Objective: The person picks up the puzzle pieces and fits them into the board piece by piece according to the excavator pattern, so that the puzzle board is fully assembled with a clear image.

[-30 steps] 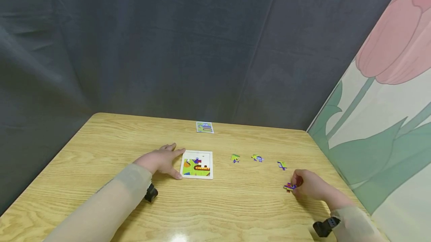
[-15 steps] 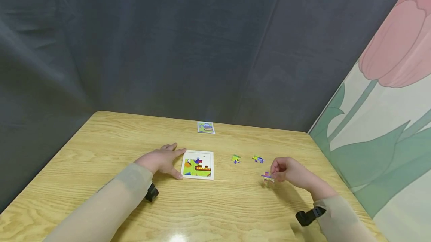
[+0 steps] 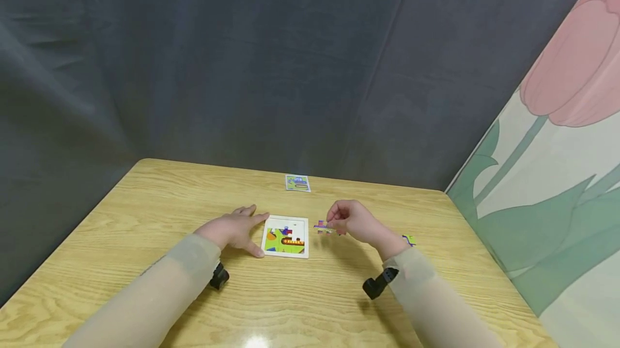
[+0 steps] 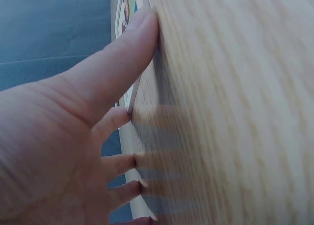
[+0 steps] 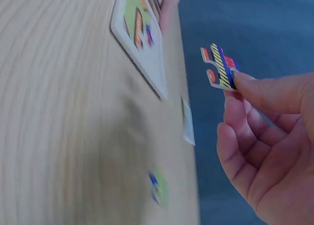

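My left hand (image 3: 234, 231) lies with fingers spread at the left side of a white-framed jigsaw puzzle board (image 3: 286, 254); its thumb and index finger touch the board's edge. Part of the board's picture is filled in, green with an orange track, and its upper area is white. Pinched between thumb and fingers of my right hand (image 3: 353, 221) is a jigsaw piece (image 5: 222, 67) with yellow-black stripes, blue and red. That piece is held above the table, just right of the board. A green and blue loose jigsaw piece (image 5: 159, 189) lies on the table below the right hand.
A small picture card (image 3: 297, 183) lies near the back edge of the wooden table (image 3: 271, 305). Farther right, another loose jigsaw piece (image 3: 409, 240) shows partly behind the right forearm. A dark curtain (image 3: 271, 68) hangs behind the table.
My right hand has lifted the striped jigsaw piece off the table at the right and carried it left, near the board. The left hand stays in place at the board.
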The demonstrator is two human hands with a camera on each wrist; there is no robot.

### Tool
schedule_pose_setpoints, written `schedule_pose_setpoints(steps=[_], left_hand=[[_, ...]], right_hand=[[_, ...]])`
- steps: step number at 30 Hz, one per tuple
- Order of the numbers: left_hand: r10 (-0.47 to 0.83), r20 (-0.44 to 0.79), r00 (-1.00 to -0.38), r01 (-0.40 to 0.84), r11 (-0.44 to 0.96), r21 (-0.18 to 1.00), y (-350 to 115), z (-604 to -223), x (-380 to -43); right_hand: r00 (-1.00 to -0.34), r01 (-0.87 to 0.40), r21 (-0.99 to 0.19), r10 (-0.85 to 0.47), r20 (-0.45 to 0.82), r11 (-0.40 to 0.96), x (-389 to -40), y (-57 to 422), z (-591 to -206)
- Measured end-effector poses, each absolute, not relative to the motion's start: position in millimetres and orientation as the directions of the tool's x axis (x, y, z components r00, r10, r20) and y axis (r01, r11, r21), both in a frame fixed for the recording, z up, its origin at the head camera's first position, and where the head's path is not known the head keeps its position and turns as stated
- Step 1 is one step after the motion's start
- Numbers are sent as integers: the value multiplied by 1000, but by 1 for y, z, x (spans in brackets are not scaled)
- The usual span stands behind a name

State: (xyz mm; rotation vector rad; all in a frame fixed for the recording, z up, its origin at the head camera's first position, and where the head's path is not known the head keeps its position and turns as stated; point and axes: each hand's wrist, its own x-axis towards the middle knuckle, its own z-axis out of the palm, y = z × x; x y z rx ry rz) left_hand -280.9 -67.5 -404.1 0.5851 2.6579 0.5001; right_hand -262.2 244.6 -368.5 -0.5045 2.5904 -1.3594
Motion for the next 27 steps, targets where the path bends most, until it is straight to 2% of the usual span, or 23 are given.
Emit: schedule_pose_setpoints(steps=[8, 14, 27], left_hand=[[469, -276, -839, 337, 846, 413, -66, -402, -279], [459, -290, -840, 332, 857, 393, -65, -402, -280], [452, -296, -841, 331, 864, 381, -67, -404, -283]], right_hand=[[-964, -106, -876, -265, -26, 471, -285, 213, -405], [-958, -111, -864, -283, -37, 490, -286, 200, -422], [-963, -112, -866, -269, -27, 487, -286, 190, -428]])
